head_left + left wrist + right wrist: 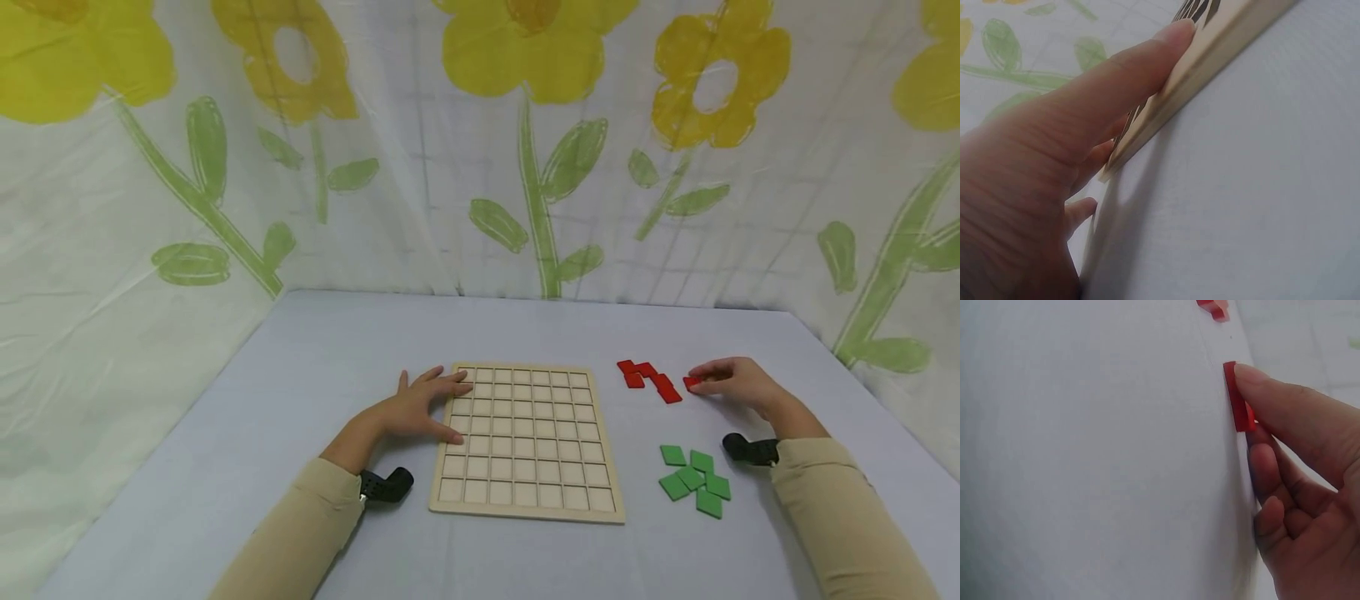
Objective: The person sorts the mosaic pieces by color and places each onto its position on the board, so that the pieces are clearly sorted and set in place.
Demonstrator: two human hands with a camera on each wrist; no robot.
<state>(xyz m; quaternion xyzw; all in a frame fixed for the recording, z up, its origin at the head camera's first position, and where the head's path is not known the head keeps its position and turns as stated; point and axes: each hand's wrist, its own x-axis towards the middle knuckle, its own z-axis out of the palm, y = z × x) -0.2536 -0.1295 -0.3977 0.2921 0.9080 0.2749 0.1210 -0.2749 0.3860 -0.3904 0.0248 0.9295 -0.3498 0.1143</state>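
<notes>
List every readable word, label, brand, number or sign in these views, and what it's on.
None readable in any view.
Wooden grid board: no lettering visible.
Loose red tiles and green tiles: no characters visible.
Red tile in the right hand: none on the part showing.
Flower-print curtain: drawings only.
Black wrist cameras: any marking is too small to read.

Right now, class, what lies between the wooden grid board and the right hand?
The head view shows loose red tiles between the board and the right hand.
</notes>
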